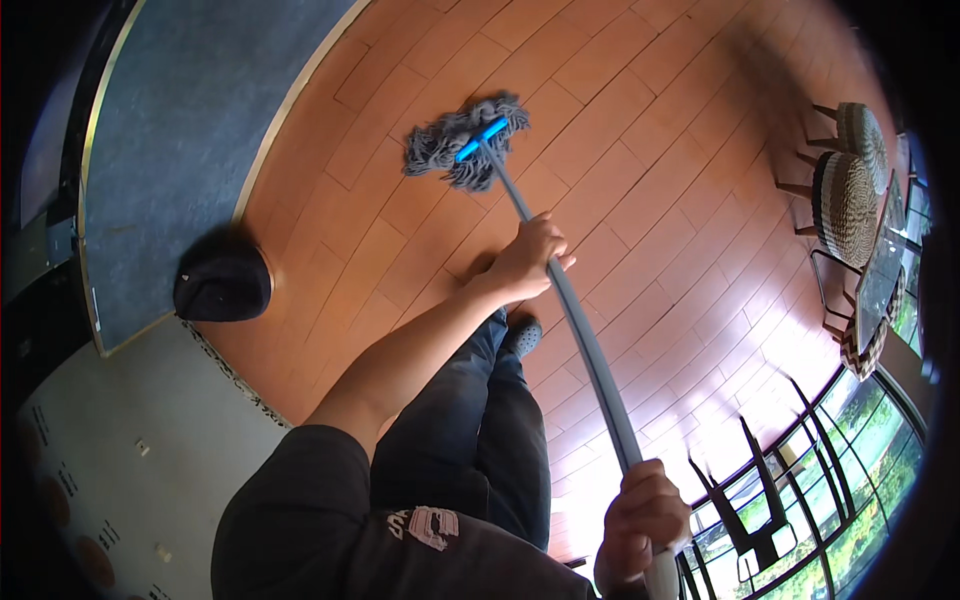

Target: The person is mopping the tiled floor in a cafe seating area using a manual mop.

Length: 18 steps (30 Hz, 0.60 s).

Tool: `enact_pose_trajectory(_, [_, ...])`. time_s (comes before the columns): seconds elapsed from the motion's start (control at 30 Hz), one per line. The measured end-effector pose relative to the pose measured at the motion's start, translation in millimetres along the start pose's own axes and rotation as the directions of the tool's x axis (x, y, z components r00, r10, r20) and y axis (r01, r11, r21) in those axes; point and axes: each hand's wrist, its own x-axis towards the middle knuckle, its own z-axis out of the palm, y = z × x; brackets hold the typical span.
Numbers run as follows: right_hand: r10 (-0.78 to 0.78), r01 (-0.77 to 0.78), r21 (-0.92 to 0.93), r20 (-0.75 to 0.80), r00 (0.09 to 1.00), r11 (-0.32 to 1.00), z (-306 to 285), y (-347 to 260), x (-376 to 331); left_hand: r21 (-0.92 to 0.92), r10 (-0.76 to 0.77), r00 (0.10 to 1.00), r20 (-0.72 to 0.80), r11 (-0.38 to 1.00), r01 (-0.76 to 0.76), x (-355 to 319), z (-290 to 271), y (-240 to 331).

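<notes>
mop (583, 335) in both your hands — its long grey handle (597, 378) slants from the lower right of the view up to the head, which lies on the floor (640, 220) ahead of your feet. the grey strings (440, 148) are spread out to both sides under a bright blue bar (482, 139).

your left hand (527, 262) reaches forward and has hold of the handle on its lower stretch, nearer the strings. its fingers are curled round the shaft, with little opening left, and some of the tips poke out past the right side.

your right hand (643, 520) is made into a fist near the other end, close to your body. its fingers are wrapped fully about the handle — you have no visible gap there — and the shaft runs on below the fist to the picture's lower edge.

your dark trousers (450, 440) show between the arms, and one grey shoe (522, 335) stands on the floor just left of the handle. well apart, at the right, are two stools with woven seats (846, 205); at the left is a rounded black object (222, 285), its kind hard to tell.
</notes>
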Motion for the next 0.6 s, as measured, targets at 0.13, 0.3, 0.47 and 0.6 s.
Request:
enact_pose_trajectory(0.13, [-0.133, 0.155, 0.119, -0.176, 0.975, 0.981, 11, 69, 4, 0.184, 0.196, 0.98, -0.042, 0.965, -0.186, 55, -13, -38])
enact_pose_trajectory(0.3, [-0.223, 0.238, 0.185, -0.101, 0.97, 0.953, 61, 149, 34, 0.404, 0.32, 0.945, 0.07, 0.857, -0.321, 119, -74, -134])
enact_pose_trajectory(0.47, [-0.13, 0.141, 0.11, -0.106, 0.986, 0.984, 31, 100, 40, 0.367, 0.306, 0.942, 0.137, 0.868, -0.335, 115, -49, -85])
enact_pose_trajectory(0.6, [-0.077, 0.077, -0.01, -0.23, 0.97, 0.997, -21, 27, 23, 0.202, 0.187, 0.947, 0.262, 0.949, -0.243, 85, -4, 7])
